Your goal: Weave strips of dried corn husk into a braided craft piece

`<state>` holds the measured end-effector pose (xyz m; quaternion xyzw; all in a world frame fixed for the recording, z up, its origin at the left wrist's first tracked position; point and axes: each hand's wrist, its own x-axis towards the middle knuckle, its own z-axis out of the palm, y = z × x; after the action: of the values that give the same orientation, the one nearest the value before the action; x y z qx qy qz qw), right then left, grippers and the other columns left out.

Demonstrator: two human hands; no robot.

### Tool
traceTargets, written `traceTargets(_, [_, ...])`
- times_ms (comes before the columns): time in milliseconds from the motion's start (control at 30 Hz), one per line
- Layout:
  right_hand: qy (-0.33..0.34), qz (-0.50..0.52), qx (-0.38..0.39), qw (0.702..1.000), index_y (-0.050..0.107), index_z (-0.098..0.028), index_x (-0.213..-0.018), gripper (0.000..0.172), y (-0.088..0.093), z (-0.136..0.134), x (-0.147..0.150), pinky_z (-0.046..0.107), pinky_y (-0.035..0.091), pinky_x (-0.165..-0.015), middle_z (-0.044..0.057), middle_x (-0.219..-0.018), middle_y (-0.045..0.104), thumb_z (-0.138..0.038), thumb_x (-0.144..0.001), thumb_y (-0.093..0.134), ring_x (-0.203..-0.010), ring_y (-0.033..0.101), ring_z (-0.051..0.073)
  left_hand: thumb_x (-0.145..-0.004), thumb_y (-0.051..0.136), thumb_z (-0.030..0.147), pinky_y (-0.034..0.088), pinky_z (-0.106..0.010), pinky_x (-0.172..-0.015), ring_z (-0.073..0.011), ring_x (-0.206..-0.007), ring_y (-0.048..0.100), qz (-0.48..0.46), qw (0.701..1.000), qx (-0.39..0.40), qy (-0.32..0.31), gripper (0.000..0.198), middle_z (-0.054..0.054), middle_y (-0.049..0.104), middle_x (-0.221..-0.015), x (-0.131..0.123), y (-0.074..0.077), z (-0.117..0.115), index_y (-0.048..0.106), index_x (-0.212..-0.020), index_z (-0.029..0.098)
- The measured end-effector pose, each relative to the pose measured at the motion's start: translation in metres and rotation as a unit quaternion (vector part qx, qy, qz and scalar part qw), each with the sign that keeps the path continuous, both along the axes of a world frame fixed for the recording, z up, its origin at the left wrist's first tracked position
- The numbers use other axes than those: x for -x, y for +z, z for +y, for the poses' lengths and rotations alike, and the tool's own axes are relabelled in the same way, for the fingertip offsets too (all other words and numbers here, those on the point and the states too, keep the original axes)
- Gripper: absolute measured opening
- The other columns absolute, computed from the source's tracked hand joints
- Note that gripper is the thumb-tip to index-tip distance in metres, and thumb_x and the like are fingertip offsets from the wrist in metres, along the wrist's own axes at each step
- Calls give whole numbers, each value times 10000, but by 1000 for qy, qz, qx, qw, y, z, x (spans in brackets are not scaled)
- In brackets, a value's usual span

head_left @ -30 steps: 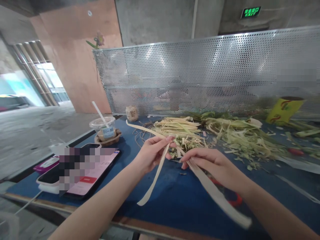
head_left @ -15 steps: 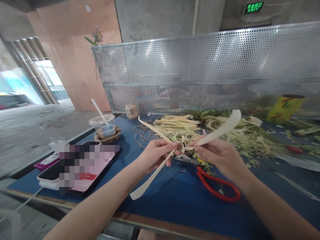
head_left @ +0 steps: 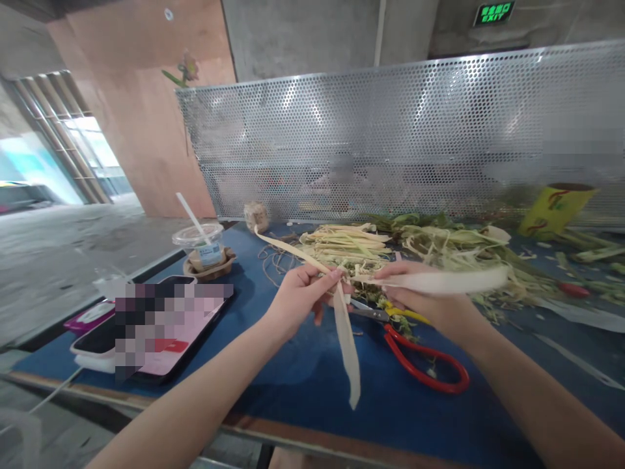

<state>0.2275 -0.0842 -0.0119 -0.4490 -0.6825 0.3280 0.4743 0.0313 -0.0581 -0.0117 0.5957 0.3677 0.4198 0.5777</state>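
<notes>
My left hand pinches several pale plant strips, which look like corn husk, where they cross. From its fingertips one strip reaches up to the left, and another strip hangs toward the table's front edge. My right hand is closed on a third strip, drawn out sideways; its wide end lies blurred over the hand. Just beneath the hands are scissors with a red handle, partly hidden. A yellow piece shows beside them under my right hand.
Bundled pale stalks and a green-white husk pile cover the blue table's back. At left lie phones and a lidded drink cup. A yellow tube stands at right, before the perforated metal screen.
The strip hanging from my left hand has swung from the lower left to nearly straight down. My right hand's strip has tipped from pointing up right to lying almost level.
</notes>
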Motion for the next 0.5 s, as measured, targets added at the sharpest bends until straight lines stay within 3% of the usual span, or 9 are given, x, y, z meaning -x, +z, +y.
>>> traceTargets(100, [-4, -30, 40, 999, 622, -188, -868, 203, -6, 5, 1, 244, 428, -480, 16, -649, 591, -322, -721, 579, -539, 525, 124, -734, 574, 379, 363, -163, -295, -140, -483, 620, 51, 992, -100, 54, 234, -33, 679, -643, 4, 2, -2, 575, -824, 162])
traceTargets(167, [5, -45, 49, 998, 615, -203, -914, 213, -11, 8, 2, 239, 426, -464, 9, -644, 592, -299, -733, 559, -530, 532, 125, -745, 564, 359, 443, -175, -407, -115, -486, 604, 92, 974, -183, 99, 202, -18, 664, -605, 7, 2, -2, 607, -769, 163])
traceTargets(233, [27, -76, 32, 996, 587, -248, -1017, 262, -15, 10, 0, 241, 434, -466, 3, -676, 605, -270, -771, 500, -544, 550, 132, -763, 542, 342, 488, -186, -551, -109, -567, 618, 124, 955, -238, 123, 243, -37, 677, -703, 9, 2, -3, 621, -628, 156])
traceTargets(300, [43, -120, -28, 991, 561, -281, -1082, 309, -16, 13, -8, 260, 456, -503, 19, -778, 630, -242, -801, 440, -619, 579, 152, -766, 533, 345, 489, -191, -586, -110, -594, 619, 134, 949, -252, 132, 301, -48, 679, -790, 10, 1, -3, 605, -547, 152])
traceTargets(367, [26, -177, -130, 975, 598, -257, -1045, 300, -16, 17, -18, 312, 479, -650, 59, -968, 617, -202, -791, 449, -784, 583, 182, -762, 537, 355, 471, -195, -512, -104, -507, 591, 119, 955, -235, 134, 235, -27, 668, -673, 9, 1, -3, 624, -654, 164])
traceTargets(500, [-45, -225, -235, 944, 617, -238, -956, 307, -11, 17, -23, 342, 462, -721, 65, -932, 606, -149, -833, 349, -781, 564, 172, -759, 542, 365, 416, -188, -434, -99, -397, 527, 113, 961, -219, 126, 198, 31, 579, -443, 7, -1, -3, 613, -790, 183])
